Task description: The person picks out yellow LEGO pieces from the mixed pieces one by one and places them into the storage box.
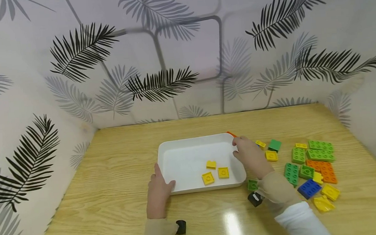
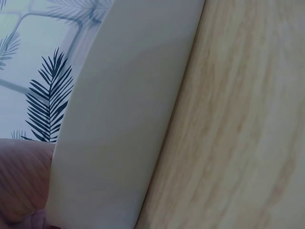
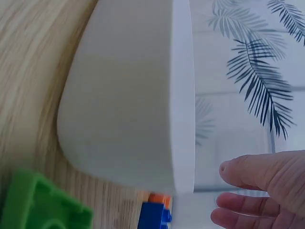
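Observation:
A white plastic tray (image 1: 192,190) stands on the table with several yellow toy bricks (image 1: 208,178) lying in its right part. My left hand (image 1: 159,191) holds the tray's near left corner, thumb at the front rim and fingers along the left side. In the left wrist view the tray's outer wall (image 2: 114,114) fills the middle, and part of the hand is cut off. Over the tray's right end is my right hand (image 1: 251,155), empty. The right wrist view shows its thumb (image 3: 248,171) and fingers apart from each other and from the tray rim.
Right of the tray lie loose bricks: green (image 1: 292,174), blue (image 1: 309,188), orange (image 1: 329,173) and yellow (image 1: 271,155). An orange piece (image 1: 231,133) shows behind the tray's far right corner. A green brick (image 1: 252,185) sits by the right wrist. A leaf-patterned curtain (image 1: 184,53) stands behind the table.

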### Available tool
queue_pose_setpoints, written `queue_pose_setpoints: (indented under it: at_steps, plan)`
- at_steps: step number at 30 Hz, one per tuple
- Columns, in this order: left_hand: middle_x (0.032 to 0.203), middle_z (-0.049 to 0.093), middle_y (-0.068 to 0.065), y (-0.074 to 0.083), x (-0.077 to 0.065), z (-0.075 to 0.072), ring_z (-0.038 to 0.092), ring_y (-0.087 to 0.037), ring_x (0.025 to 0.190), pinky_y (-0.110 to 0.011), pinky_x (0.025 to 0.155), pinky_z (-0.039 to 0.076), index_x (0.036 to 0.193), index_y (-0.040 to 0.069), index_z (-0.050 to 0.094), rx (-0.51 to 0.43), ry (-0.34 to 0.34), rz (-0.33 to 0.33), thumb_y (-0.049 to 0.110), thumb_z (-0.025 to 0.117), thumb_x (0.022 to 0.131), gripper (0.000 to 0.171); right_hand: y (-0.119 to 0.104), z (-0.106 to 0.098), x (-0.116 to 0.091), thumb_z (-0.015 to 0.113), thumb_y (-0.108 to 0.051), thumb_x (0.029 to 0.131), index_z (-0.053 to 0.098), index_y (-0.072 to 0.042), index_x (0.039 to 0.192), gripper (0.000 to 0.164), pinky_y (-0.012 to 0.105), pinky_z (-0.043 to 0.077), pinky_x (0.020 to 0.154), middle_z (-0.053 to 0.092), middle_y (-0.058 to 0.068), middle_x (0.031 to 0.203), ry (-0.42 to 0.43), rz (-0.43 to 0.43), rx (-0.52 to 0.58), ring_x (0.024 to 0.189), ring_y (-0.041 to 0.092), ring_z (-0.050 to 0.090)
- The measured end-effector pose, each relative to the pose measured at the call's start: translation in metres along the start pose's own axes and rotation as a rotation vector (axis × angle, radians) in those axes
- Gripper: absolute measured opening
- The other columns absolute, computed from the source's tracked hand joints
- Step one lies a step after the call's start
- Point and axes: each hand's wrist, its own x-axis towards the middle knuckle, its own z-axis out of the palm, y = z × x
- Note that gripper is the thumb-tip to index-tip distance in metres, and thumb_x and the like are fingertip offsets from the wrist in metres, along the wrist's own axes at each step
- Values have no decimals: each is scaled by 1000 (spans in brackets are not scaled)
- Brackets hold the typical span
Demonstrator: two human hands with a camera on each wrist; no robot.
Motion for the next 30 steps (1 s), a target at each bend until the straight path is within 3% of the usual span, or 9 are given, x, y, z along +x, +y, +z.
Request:
queue_pose_setpoints:
  at_steps: [4, 11, 17, 20, 26, 30]
  plan:
    - [128, 37, -35, 1, -1, 0, 43, -49, 112, -57, 93, 40, 141, 1, 7, -7, 0, -8, 22, 61, 78, 86, 17, -4, -2, 55, -11, 83, 55, 1, 106, 26, 38, 52, 72, 56, 21, 104, 9, 48, 26, 82, 24, 55]
    - [127, 38, -34, 2, -2, 0, 42, -49, 112, -56, 94, 40, 141, 1, 7, 8, -3, -11, 22, 61, 78, 85, 52, -12, -6, 49, -9, 85, 50, 6, 112, 30, 37, 49, 66, 50, 30, 113, -30, 104, 81, 75, 24, 52]
    - [126, 39, -35, 1, -2, 0, 43, -50, 111, -56, 92, 41, 141, 0, 7, 18, -1, 2, 22, 61, 79, 85, 74, -13, -9, 50, -12, 85, 50, 6, 109, 29, 42, 49, 72, 55, 27, 107, -36, 147, 51, 86, 30, 55]
    - [127, 38, -35, 2, -2, 0, 43, -50, 111, -56, 92, 41, 141, 1, 7, 18, -7, -1, 22, 60, 79, 85, 82, -13, -10, 51, -10, 84, 50, 7, 110, 31, 42, 49, 71, 55, 27, 106, -58, 160, 63, 87, 31, 55]
    - [128, 37, -34, 3, -1, 0, 42, -49, 113, -56, 94, 40, 141, 1, 6, 12, -15, -14, 23, 60, 79, 85, 95, -11, -13, 54, -4, 80, 48, 8, 113, 35, 51, 45, 85, 51, 31, 114, -103, 194, 67, 102, 41, 50]
    - [128, 37, -35, 2, 0, 0, 42, -50, 113, -56, 94, 40, 141, 1, 6, 17, -14, -17, 23, 60, 79, 85, 100, -8, -14, 57, -3, 77, 50, 7, 111, 36, 53, 44, 87, 53, 30, 113, -93, 183, 52, 104, 42, 49]
